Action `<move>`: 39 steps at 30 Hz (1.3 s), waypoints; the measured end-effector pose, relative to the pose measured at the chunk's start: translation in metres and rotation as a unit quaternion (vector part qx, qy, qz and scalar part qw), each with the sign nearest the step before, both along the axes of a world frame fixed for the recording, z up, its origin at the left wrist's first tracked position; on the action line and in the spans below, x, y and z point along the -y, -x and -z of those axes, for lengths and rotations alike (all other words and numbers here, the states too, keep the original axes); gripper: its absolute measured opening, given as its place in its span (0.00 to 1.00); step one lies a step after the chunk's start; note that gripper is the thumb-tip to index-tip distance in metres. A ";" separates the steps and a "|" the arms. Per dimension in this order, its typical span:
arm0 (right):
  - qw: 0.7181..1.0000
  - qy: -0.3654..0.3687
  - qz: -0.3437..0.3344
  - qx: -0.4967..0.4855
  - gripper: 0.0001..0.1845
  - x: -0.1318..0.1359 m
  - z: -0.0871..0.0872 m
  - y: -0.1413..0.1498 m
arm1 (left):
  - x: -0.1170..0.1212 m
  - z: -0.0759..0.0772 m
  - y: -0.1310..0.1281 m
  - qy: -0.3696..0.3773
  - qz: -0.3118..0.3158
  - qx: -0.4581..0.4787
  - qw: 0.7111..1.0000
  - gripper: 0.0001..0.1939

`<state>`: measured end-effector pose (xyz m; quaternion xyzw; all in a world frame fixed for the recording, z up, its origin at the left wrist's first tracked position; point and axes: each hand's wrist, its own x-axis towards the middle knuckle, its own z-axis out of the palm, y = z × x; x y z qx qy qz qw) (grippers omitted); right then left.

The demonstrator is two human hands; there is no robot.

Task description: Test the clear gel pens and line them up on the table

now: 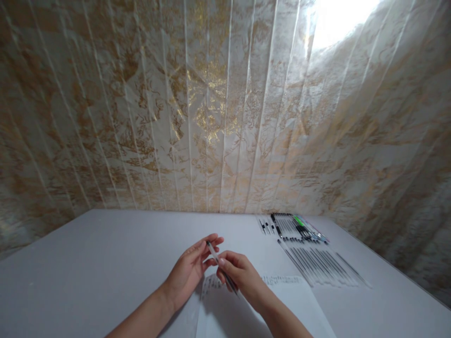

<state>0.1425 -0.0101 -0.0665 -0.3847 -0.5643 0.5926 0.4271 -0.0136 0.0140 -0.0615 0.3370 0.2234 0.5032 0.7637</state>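
Note:
A slim pen with a clear barrel and dark ends slants between my two hands above a sheet of paper. My right hand pinches the barrel around its middle, thumb on top, with the dark lower end pointing down toward the paper. At the upper dark end, my left hand holds the pen between thumb and fingers, its other fingers loosely curled. The white paper lies under my hands and carries handwriting along its top edge. My right forearm covers part of the sheet.
On the right of the white table lies a row of several thin pens or refills. Behind it are black caps, a bright green item and more pen parts. A shiny gold-patterned covering rises behind the table.

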 end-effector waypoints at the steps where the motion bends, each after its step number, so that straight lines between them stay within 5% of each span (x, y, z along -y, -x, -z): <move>1: 1.000 -0.003 0.003 0.002 0.26 0.000 0.000 0.000 | 0.000 0.000 -0.001 0.005 0.005 0.004 1.000 0.15; 6: 0.999 -0.037 0.024 0.029 0.25 0.002 0.001 0.003 | 0.001 0.005 -0.001 0.019 -0.027 -0.004 0.999 0.08; 13: 1.000 0.000 0.009 0.006 0.26 0.001 0.003 0.001 | 0.001 0.004 0.000 0.023 -0.013 -0.002 1.000 0.13; 20: 1.000 -0.014 0.009 0.022 0.27 0.001 0.002 0.003 | 0.000 0.006 -0.001 0.030 -0.048 -0.028 0.998 0.02; 39: 0.999 0.035 -0.001 -0.022 0.26 0.006 -0.006 0.002 | 0.000 0.004 -0.001 0.045 -0.038 -0.019 0.998 0.07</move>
